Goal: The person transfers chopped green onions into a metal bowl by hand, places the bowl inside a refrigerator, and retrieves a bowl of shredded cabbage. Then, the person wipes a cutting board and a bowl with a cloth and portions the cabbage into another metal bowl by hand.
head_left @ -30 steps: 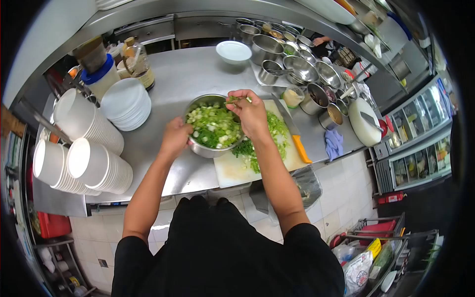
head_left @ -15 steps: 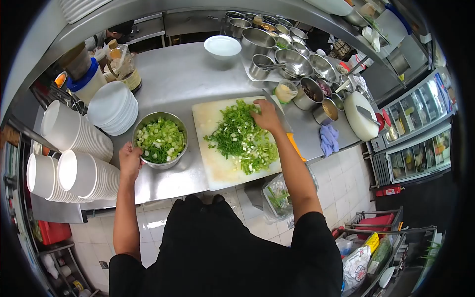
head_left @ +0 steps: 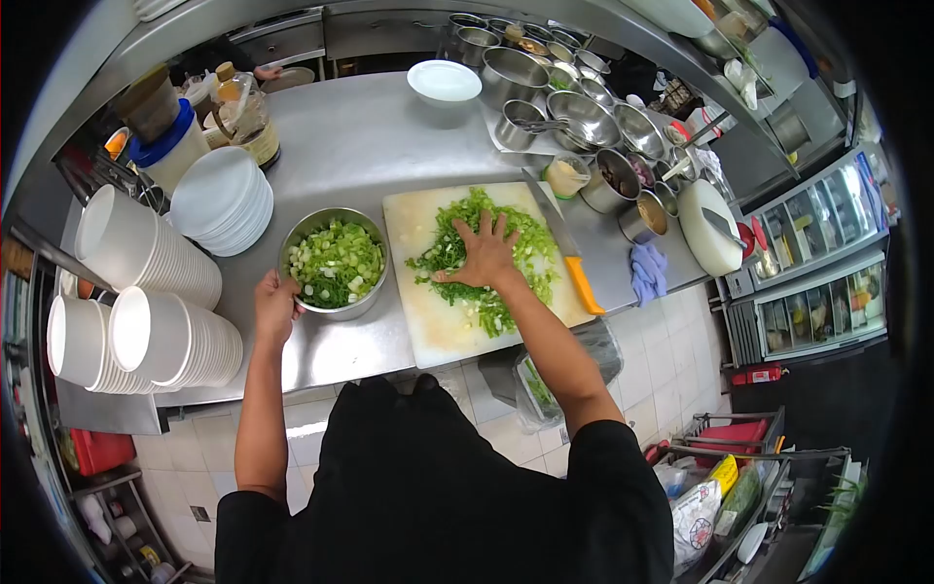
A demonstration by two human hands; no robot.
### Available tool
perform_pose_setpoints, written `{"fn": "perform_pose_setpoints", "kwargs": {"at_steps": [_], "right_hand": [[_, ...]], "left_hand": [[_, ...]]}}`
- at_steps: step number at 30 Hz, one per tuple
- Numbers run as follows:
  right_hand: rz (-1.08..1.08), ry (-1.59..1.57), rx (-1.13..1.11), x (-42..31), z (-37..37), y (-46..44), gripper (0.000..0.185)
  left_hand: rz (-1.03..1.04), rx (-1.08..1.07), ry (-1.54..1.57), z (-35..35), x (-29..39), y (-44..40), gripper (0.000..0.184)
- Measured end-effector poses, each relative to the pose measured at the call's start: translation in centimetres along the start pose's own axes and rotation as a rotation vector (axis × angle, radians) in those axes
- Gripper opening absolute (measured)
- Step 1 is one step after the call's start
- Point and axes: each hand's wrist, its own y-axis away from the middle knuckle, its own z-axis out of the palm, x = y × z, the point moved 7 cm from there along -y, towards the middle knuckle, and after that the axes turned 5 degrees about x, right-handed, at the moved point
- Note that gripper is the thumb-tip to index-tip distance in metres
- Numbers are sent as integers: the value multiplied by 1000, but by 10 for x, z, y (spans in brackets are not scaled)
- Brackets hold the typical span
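Observation:
My left hand [head_left: 277, 304] grips the near left side of a steel pot [head_left: 381, 284], which holds chopped green onions [head_left: 336, 261]. Fingers spread wide, my right hand [head_left: 484, 251] lies over a heap of more chopped green onions [head_left: 530, 248] on a white cutting board [head_left: 413, 219]. Along the board's right edge rests a knife [head_left: 581, 282] with an orange handle, its blade pointing away from me. The pot stands on the steel counter just left of the board.
Stacked white bowls [head_left: 175, 336] and plates [head_left: 222, 200] stand at the left. A white bowl [head_left: 444, 82] sits at the back. Steel pots [head_left: 584, 119] crowd the back right, near a purple cloth [head_left: 648, 273]. A bin [head_left: 593, 350] is below the counter's front edge.
My right hand has moved from the board's far right edge left and nearer, spreading over the green onions. The pot in my left hand has shifted right, closer to the board.

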Motion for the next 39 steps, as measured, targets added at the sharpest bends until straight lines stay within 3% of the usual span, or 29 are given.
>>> {"fn": "perform_pose_setpoints", "kwargs": {"at_steps": [3,9,11,14,26,33,39], "right_hand": [[-27,21,93,10,-8,-2,122],[37,-86,-115,26,4,-27,118],[51,-48,-48,25,7,-19,108],[7,-216,181,28,6,3,79],[-44,-690,676,80,-16,27,64],[-26,-754,813,98,-121,69,61],[-155,-625,883,42,-160,71,63]], "left_hand": [[-7,-19,8,4,3,0,7],[44,16,-68,-2,2,-4,6],[57,-7,-42,7,13,4,4],[64,-2,-26,12,21,8,3],[103,-145,-90,69,72,20,6],[87,-299,-162,153,74,21,5],[110,-391,-145,213,81,34,5]]}}
